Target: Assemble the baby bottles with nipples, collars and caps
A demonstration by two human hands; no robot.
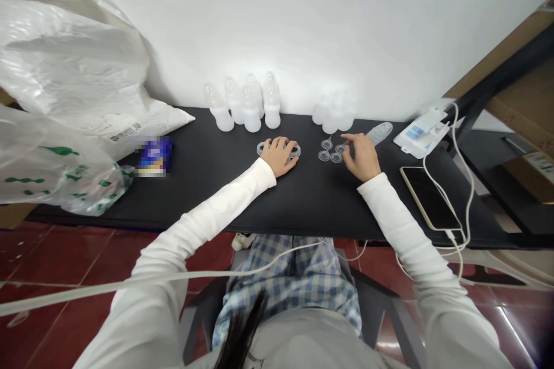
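Black table (216, 184), white wall (303, 23): left hand (280, 157) flat on rings (261, 148), right hand (363, 158) grip unclear.

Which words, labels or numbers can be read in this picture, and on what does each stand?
None can be read.
White plastic bag: printed label, too small.
Clear bag: green print, illegible.
Blue packet: blurred.
White box: blue label, too small.
Brown box: label, too small.

No words or numbers can be read. The small label (125, 131) on the white sack (78, 63) at 10 o'clock is too tiny. The blue pack (154, 156) is blurred. The print on the white box (422, 130) at 2 o'clock is too small.
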